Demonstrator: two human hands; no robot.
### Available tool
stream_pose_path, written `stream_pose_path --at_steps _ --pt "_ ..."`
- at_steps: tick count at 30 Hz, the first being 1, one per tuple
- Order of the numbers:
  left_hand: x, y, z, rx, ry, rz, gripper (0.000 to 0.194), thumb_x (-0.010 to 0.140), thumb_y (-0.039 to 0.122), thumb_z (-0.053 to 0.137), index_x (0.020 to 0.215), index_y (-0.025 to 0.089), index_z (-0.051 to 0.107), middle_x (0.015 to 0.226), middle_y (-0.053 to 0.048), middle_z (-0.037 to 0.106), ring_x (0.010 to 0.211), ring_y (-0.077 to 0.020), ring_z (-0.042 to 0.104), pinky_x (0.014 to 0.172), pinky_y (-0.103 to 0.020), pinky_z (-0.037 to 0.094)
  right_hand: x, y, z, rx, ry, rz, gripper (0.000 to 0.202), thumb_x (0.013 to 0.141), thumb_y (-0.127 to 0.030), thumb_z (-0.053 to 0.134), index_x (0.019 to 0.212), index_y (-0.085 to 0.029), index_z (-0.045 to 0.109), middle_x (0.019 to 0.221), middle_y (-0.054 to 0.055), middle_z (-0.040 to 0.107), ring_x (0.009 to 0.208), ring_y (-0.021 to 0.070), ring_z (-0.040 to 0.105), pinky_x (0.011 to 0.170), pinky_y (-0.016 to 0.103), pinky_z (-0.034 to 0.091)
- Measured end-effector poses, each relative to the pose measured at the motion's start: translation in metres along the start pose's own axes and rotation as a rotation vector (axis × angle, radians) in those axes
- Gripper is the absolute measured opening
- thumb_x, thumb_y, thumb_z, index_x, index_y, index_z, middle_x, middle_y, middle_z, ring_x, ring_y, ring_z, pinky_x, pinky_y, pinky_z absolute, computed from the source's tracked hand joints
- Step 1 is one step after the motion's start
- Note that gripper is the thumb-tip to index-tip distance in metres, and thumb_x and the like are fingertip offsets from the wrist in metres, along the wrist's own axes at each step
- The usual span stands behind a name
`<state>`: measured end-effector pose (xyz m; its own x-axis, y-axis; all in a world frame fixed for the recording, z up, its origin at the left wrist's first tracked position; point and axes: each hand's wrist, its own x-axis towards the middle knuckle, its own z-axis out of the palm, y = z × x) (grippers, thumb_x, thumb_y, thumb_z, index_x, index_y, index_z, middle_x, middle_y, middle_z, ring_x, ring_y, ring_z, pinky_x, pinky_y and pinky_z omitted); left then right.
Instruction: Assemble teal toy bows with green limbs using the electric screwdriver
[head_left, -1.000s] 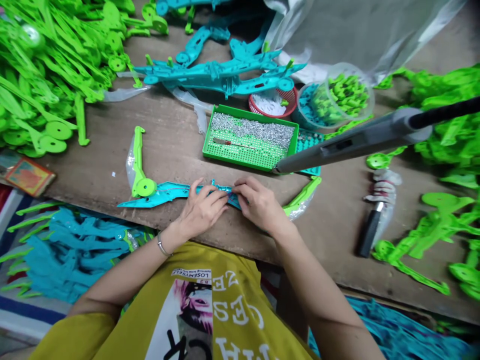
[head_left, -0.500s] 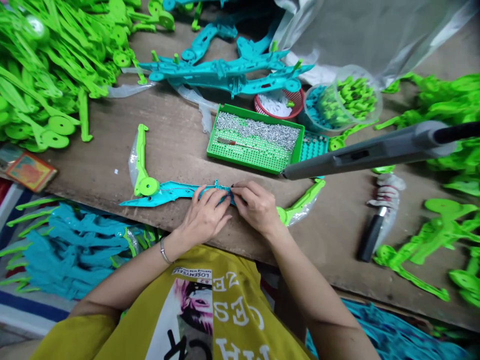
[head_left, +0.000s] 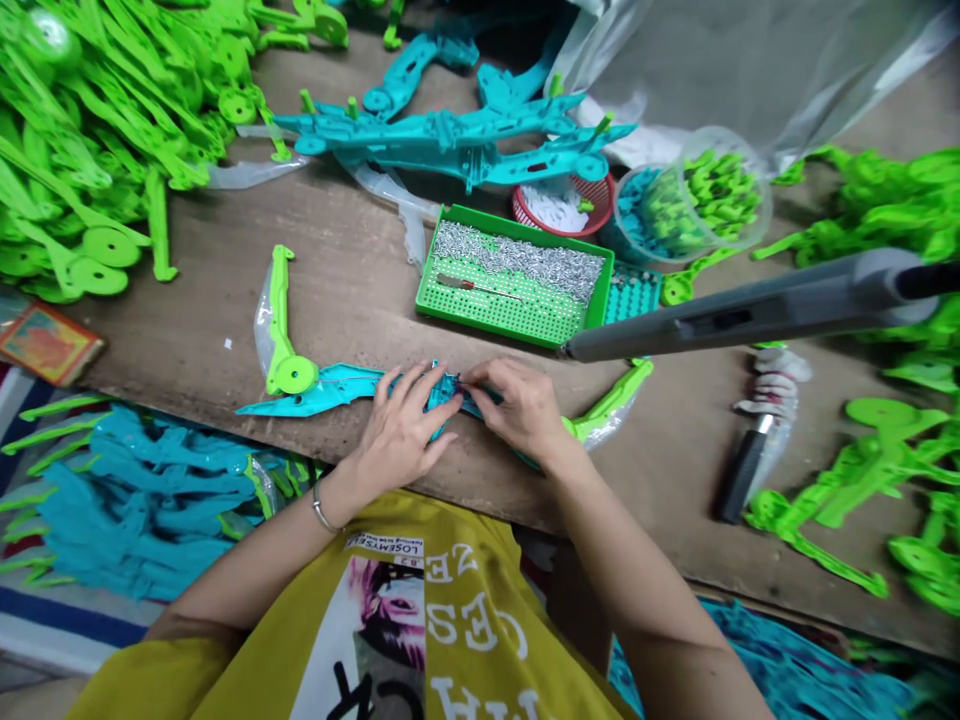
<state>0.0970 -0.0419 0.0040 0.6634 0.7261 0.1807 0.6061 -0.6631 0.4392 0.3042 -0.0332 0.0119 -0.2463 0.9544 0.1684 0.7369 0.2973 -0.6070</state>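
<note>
A blue plastic toy bow body (head_left: 341,390) lies across the table edge in front of me, its inner side facing up. A green limb with a round hub (head_left: 291,375) sits at its left end, and another green limb (head_left: 611,402) at its right. My left hand (head_left: 409,420) holds the body down near its middle, fingers spread over it and thumb on the near side. Beside it my right hand (head_left: 517,405) is closed in a pinch over the body's middle. What lies between those fingertips is too small to make out. A thin line runs along the body.
Beyond the hands stands a green tray (head_left: 514,320) of small screws with a screwdriver (head_left: 480,288). A grey tool (head_left: 720,315) hangs at right. Green parts (head_left: 82,130) are heaped left; blue bow bodies (head_left: 450,140) lie behind. A cup of green pieces (head_left: 716,195) stands there.
My left hand's fingers have spread apart and shifted slightly left, showing more of the body's middle. My right hand stays pinched at nearly the same spot.
</note>
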Motion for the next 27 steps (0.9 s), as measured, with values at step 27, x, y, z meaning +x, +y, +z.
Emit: stream_pose_path --at_steps 27 --pt "0.001 -0.009 0.007 0.015 0.019 0.029 0.052 0.080 0.041 0.076 0.128 0.025 0.064 0.147 -0.016 0.051 0.133 -0.0328 0.047 0.109 -0.055 0.035 0.004 -0.005 -0.009 -0.011 -0.117 0.049 0.014 0.080 -0.012 0.055 0.087 -0.020 0.064 0.080 0.004 0.073 0.070 0.0185 0.067 0.066 0.030 0.048"
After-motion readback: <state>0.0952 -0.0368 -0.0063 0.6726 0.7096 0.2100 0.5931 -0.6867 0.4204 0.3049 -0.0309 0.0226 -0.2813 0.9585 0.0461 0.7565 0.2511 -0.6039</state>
